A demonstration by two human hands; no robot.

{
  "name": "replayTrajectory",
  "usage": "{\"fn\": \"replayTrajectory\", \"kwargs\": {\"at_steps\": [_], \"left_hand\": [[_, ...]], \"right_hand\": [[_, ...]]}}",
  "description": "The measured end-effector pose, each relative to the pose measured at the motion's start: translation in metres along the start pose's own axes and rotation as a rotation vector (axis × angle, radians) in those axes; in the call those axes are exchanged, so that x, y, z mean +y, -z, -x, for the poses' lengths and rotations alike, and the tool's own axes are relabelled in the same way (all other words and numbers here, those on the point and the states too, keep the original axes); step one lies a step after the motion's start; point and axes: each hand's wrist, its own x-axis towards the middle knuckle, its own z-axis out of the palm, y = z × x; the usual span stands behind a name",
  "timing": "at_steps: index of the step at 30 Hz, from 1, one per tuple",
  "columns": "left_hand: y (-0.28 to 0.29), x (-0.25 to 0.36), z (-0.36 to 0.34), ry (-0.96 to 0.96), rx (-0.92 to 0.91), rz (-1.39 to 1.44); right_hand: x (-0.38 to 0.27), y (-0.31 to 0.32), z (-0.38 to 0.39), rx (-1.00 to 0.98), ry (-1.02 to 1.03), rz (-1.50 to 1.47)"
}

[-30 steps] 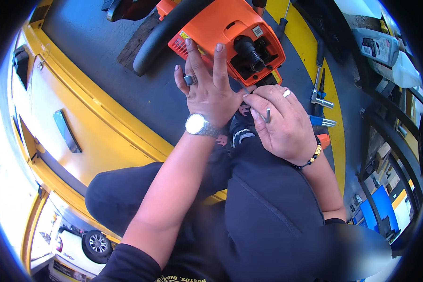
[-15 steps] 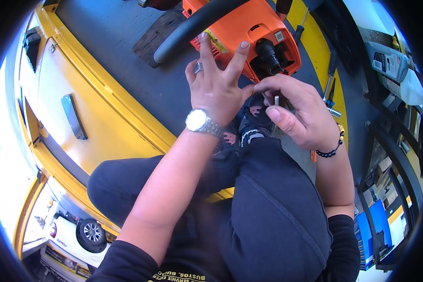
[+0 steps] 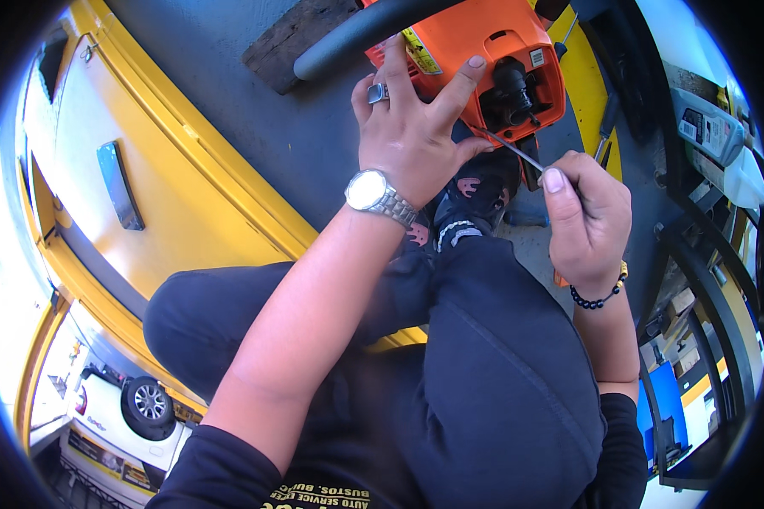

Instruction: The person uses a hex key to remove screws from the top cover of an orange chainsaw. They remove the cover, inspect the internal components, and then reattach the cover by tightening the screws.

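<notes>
An orange engine-powered tool (image 3: 484, 51), which looks like a chainsaw body, lies at the top with a black tubular handle (image 3: 348, 47) across it. Black parts (image 3: 511, 92) show inside a recess in its end. My left hand (image 3: 412, 123) rests against the near side of the orange housing with its fingers spread. In my right hand (image 3: 587, 208) a thin metal rod (image 3: 518, 153) is pinched between thumb and fingers. The rod slants up and left, its far tip at the lower edge of the housing near my left thumb. The rod's other end is hidden in my fist.
A wooden block (image 3: 293, 47) lies behind the handle. A phone (image 3: 120, 187) sits on the yellow panel (image 3: 178, 220) at left. Hand tools (image 3: 607, 119) lie on the yellow strip at right, near a grey bottle (image 3: 706, 127) and dark metal frames (image 3: 713, 246). My shoes are below the machine.
My right hand has moved right and slightly down, turning so that the rod now reaches to the housing. My left hand and the machine appear shifted slightly up and right in view.
</notes>
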Motion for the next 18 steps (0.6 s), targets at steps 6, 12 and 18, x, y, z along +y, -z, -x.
{"fn": "replayTrajectory", "kwargs": {"at_steps": [6,12,18], "left_hand": [[0.005,0.002,-0.002,0.011,-0.105,-0.011],[0.014,0.009,-0.007,0.019,-0.169,-0.138],[0.015,0.012,-0.008,0.043,-0.223,-0.123]], "right_hand": [[0.013,-0.002,0.005,-0.169,-0.235,-0.686],[0.029,0.017,-0.008,-0.487,-0.064,-0.735],[0.033,0.011,-0.007,-0.345,-0.017,-0.539]]}}
